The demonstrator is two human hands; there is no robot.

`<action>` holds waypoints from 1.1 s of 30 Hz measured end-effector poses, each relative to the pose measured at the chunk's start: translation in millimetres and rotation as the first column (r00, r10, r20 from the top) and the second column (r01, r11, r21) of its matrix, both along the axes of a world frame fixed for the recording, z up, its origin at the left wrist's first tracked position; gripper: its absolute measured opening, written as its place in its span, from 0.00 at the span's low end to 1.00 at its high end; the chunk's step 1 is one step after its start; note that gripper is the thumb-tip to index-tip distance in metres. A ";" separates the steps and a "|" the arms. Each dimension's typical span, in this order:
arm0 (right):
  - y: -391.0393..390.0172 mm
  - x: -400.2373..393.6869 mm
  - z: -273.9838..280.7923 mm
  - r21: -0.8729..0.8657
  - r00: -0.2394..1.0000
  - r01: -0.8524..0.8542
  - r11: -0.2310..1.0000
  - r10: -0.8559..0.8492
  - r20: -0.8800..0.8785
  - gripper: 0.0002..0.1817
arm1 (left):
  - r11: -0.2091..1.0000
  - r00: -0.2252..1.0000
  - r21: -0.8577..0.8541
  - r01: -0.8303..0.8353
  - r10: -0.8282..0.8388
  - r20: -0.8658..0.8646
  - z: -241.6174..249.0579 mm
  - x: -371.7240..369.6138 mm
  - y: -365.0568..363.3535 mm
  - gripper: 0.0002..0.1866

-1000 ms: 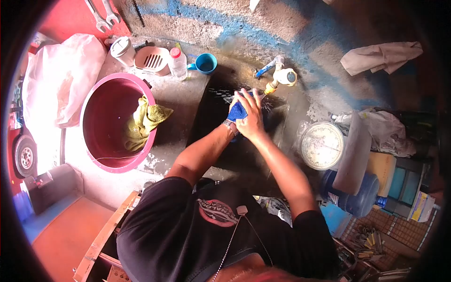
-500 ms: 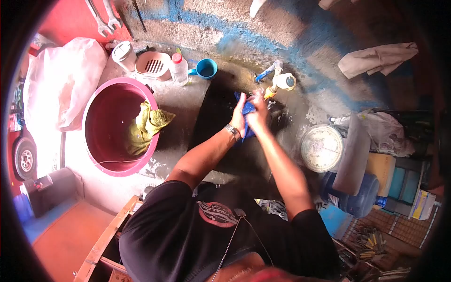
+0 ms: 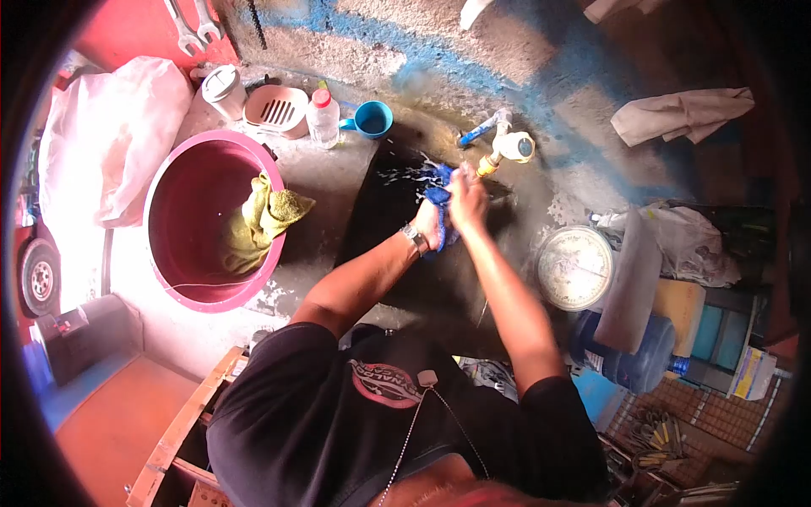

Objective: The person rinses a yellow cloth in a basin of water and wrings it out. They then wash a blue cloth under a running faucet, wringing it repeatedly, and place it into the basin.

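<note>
Both my hands work a wet blue cloth [image 3: 437, 197] over the dark sink basin [image 3: 372, 224]. My left hand [image 3: 429, 221], with a metal watch on its wrist, is closed around the lower part of the cloth. Pressed against it from the right, my right hand [image 3: 467, 201] grips the cloth just under the faucet [image 3: 490, 162]. Water splashes out to the left of the hands. Some of the fingers are blurred or hidden by the cloth.
Left of the basin stands a pink tub [image 3: 156, 228] with a yellow-green cloth [image 3: 269, 211] over its rim. Behind are a blue mug [image 3: 372, 119], a plastic bottle [image 3: 323, 122] and a soap dish [image 3: 276, 110]. A round dial scale [image 3: 576, 268] and a large water jug [image 3: 629, 351] are at right.
The blue cloth is more bunched and its top has shifted up beside the right hand. Water now sprays leftward. The right hand has moved slightly down, and the view has shifted a little.
</note>
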State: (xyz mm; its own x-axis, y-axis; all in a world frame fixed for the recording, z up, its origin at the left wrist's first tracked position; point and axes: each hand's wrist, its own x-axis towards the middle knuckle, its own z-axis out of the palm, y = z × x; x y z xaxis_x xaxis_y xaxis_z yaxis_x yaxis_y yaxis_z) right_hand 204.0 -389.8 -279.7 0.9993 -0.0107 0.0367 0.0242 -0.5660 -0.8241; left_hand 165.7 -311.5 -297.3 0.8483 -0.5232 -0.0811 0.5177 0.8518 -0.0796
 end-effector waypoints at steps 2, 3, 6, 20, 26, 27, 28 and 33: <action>1.9 10.3 13.1 -0.095 0.951 0.230 0.969 -0.244 -0.192 0.22 | 0.980 1.000 0.201 -0.011 0.014 -0.013 28.5 -16.4 6.6 0.28; 9.8 1.3 20.8 -0.103 0.990 0.110 0.989 -0.118 -0.075 0.23 | 0.983 0.995 0.184 -0.009 0.026 -0.092 31.6 -13.9 12.1 0.28; 33.2 -40.0 26.5 -0.150 0.926 -0.161 0.975 0.202 0.319 0.24 | 0.914 0.992 -0.402 -0.060 0.098 0.075 -63.2 17.5 -1.3 0.24; 5.6 21.8 40.4 -0.178 0.856 0.150 0.972 -0.218 -0.469 0.19 | 0.975 0.991 0.198 0.101 -0.081 -0.104 45.7 -10.3 26.0 0.20; 32.8 -32.7 17.4 -0.228 0.920 -0.062 0.972 0.145 0.365 0.26 | 0.988 0.987 -0.047 -0.145 0.148 0.065 -35.6 8.8 8.7 0.20; 22.3 -22.6 14.9 -0.121 0.964 -0.076 0.990 0.104 0.243 0.25 | 0.983 0.981 0.010 -0.183 0.182 0.065 -17.0 7.9 14.6 0.21; 10.0 -9.8 13.1 -0.010 0.991 -0.075 0.997 0.076 0.107 0.24 | 0.990 0.996 0.135 -0.030 0.041 -0.079 1.2 -5.4 14.9 0.22; 33.2 -33.3 17.0 -0.285 0.937 -0.029 0.958 0.125 0.327 0.20 | 0.940 0.959 -0.339 0.047 0.052 0.279 -40.2 7.3 15.8 0.21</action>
